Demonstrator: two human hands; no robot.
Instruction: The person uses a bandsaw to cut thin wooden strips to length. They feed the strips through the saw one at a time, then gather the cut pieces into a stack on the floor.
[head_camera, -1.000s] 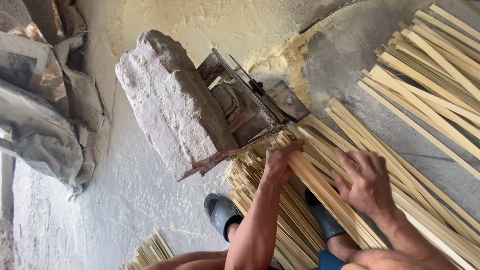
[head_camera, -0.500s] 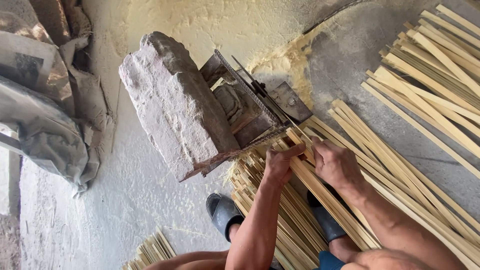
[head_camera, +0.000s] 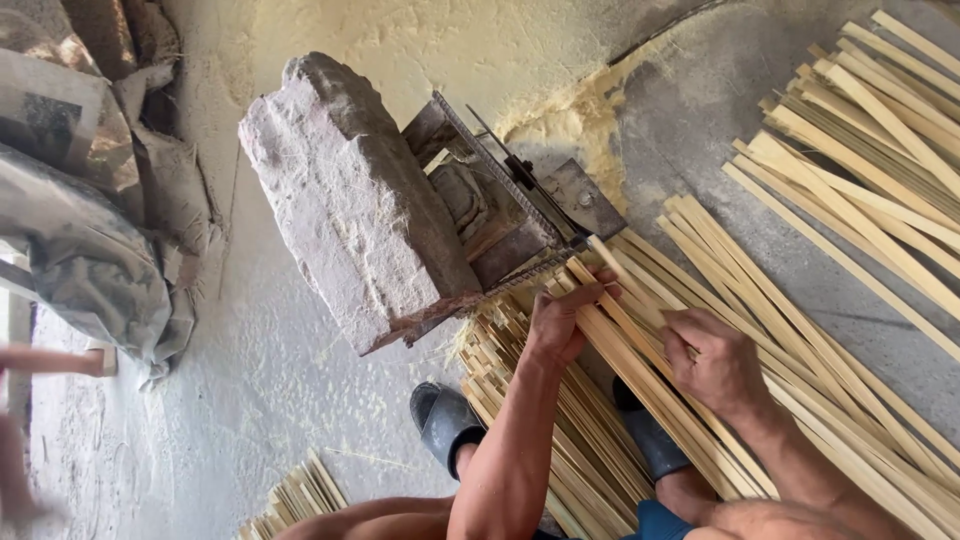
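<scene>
I'm looking down at both hands working over a pile of pale bamboo strips (head_camera: 760, 370) that is lying across the concrete floor (head_camera: 270, 380), fanning out toward its right edge. My left hand (head_camera: 560, 320) is curling its fingers tight around the ends of a few strips, pressing them right up against the metal cutting jig (head_camera: 510, 210). My right hand (head_camera: 715, 360) is resting just beside it, fingers bent and closing over one strip from the same pile, knuckles up. The jig is sitting wedged against a big rough stone block (head_camera: 350, 200), which is leaning on it from the left. Fine sawdust (head_camera: 570, 120) is heaping behind the jig, toward the floor's far edge. A second spread of strips (head_camera: 870, 130) is lying well apart in the far right corner. Below my hands, shorter cut pieces (head_camera: 500, 370) are stacking beside a dark shoe (head_camera: 445, 420). Grey sacks (head_camera: 80, 240) are slumping along the left edge.
</scene>
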